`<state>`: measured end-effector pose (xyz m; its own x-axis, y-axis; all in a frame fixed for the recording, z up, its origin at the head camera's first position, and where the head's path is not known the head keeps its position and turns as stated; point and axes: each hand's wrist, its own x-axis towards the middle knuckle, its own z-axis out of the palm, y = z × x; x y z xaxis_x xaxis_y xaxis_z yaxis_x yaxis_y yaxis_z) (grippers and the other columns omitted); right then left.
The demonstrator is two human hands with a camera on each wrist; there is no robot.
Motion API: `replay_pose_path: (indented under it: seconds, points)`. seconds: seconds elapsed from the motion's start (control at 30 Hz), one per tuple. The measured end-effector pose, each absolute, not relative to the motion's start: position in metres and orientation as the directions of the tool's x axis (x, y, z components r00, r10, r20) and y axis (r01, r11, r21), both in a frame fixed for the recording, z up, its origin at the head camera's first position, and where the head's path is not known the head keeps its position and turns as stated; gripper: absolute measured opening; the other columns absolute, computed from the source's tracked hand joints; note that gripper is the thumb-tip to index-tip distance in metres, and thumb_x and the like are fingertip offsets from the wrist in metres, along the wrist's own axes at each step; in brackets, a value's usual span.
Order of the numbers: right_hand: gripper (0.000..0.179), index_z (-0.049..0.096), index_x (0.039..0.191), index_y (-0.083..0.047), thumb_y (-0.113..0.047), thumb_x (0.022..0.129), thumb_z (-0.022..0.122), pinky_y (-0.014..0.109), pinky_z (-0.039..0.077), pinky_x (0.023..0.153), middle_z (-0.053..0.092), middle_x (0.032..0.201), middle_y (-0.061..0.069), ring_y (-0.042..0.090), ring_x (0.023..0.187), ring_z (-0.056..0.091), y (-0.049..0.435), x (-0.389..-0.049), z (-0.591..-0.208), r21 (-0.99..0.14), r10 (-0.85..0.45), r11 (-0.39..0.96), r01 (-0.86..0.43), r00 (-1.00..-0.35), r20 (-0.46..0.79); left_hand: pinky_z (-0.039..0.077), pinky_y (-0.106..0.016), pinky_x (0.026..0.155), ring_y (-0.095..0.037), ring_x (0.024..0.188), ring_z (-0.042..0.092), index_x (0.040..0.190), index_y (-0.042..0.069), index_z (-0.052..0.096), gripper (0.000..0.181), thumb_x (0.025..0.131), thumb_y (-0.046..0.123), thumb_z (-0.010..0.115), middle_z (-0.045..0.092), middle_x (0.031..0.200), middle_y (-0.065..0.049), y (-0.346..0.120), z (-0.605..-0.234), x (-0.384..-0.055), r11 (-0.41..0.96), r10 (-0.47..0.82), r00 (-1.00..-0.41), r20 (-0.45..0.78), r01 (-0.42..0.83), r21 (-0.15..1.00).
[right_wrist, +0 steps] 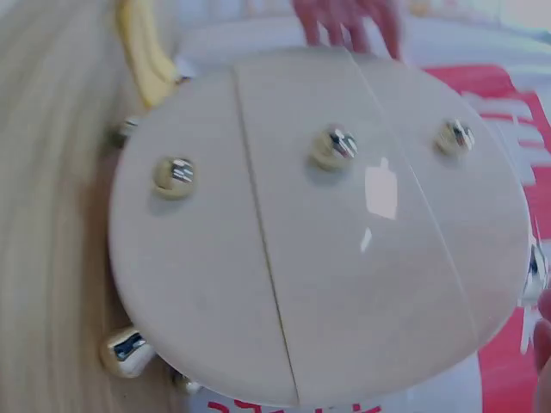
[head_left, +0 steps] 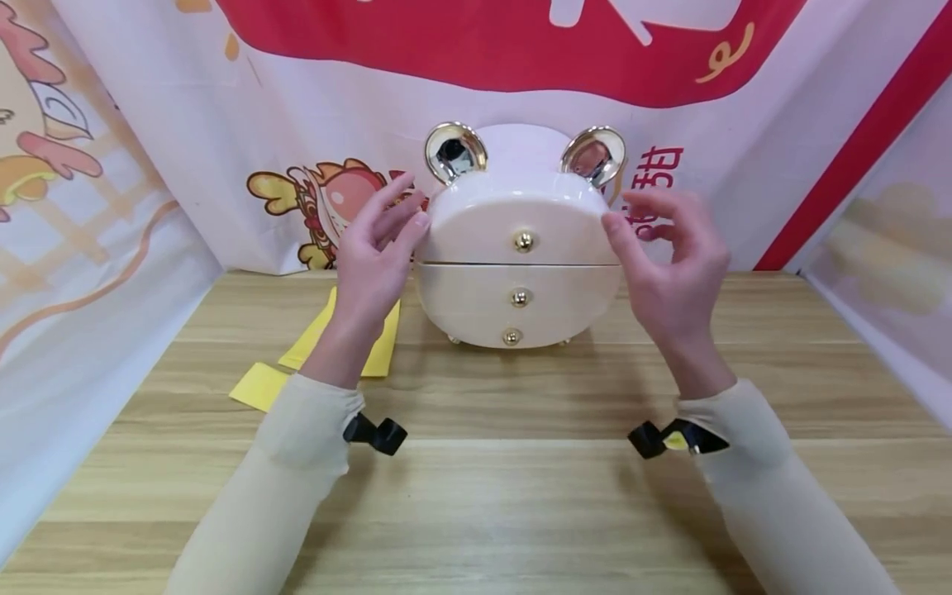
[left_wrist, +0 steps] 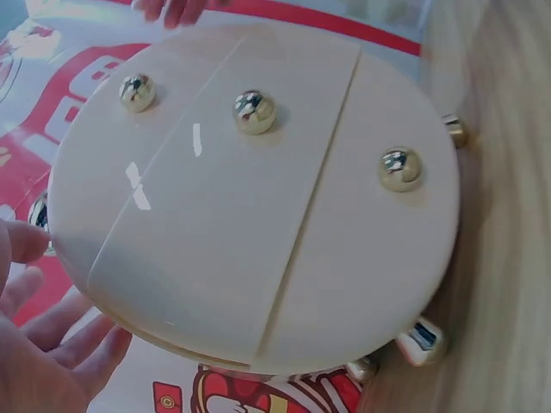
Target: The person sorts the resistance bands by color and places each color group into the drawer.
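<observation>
A glossy white rounded drawer box point(head_left: 476, 235) stands on the table, with gold knobs down its front and two gold ear-shaped pieces on top. My left hand point(head_left: 375, 256) is at the box's upper left side, its fingers fairly straight and the thumb at the edge. On the opposite side, my right hand point(head_left: 678, 273) has its thumb at the upper right edge and its fingers loosely bent. Whether either hand presses on the box is hard to tell. Both wrist views show the drawers point(left_wrist: 215, 198) flush with the front.
Yellow sheets point(head_left: 383, 347) lie left of the box, partly behind my left forearm, with another yellow piece point(head_left: 259, 386) closer to me. A printed red and white cloth point(head_left: 476, 49) hangs right behind the box. Wood-grained tabletop point(head_left: 513, 496) extends in front.
</observation>
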<state>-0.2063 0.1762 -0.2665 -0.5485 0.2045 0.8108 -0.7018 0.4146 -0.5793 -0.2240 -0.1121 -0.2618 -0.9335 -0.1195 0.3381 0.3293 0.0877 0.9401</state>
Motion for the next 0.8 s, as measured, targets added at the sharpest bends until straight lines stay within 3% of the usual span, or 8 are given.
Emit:
replay_pose_path:
  seconds: [0.17,0.33,0.57,0.8]
  points:
    - [0.036,0.076,0.130,-0.009,-0.015,0.095,0.079,0.020,0.058,0.092,0.071,0.132,-0.002,0.017,0.121,0.063,0.183,-0.223,-0.267,-0.710,0.171,0.268,-0.651,-0.694,0.700,0.063,-0.028,0.094,-0.017,0.120,0.069,0.139,0.026,0.068,0.036,0.103,0.019,0.070,0.073,0.135,-0.005,-0.113,-0.268,-0.205,0.102,-0.230,-0.907,0.353,0.338,0.936]
    - [0.040,0.074,0.136,-0.017,-0.018,0.096,0.079,0.020,0.058,0.100,0.063,0.149,0.001,0.018,0.134,0.059,0.183,-0.232,-0.272,-0.797,0.115,0.194,-0.573,-0.793,0.598,0.059,-0.023,0.081,-0.017,0.105,0.067,0.131,0.017,0.068,0.033,0.099,0.022,0.076,0.073,0.121,-0.007,-0.114,-0.281,-0.189,0.169,-0.261,-0.880,0.396,0.362,0.917]
    - [0.048,0.073,0.138,-0.022,-0.013,0.093,0.083,0.023,0.057,0.106,0.062,0.155,0.003,0.020,0.146,0.055,0.183,-0.238,-0.280,-0.796,0.044,0.174,-0.579,-0.803,0.594,0.057,-0.020,0.082,-0.017,0.105,0.067,0.123,0.011,0.066,0.032,0.097,0.023,0.080,0.072,0.115,-0.004,-0.109,-0.303,-0.169,0.204,-0.168,-0.944,0.286,0.250,0.946]
    - [0.067,0.068,0.144,-0.019,-0.004,0.082,0.090,0.021,0.058,0.097,0.058,0.158,0.003,0.022,0.128,0.066,0.185,-0.242,-0.287,-0.774,-0.022,0.120,-0.621,-0.781,0.624,0.061,-0.024,0.084,-0.020,0.109,0.067,0.122,0.013,0.067,0.030,0.096,0.019,0.080,0.072,0.122,-0.005,-0.096,-0.322,-0.159,0.196,-0.040,-0.997,0.063,0.054,0.979]
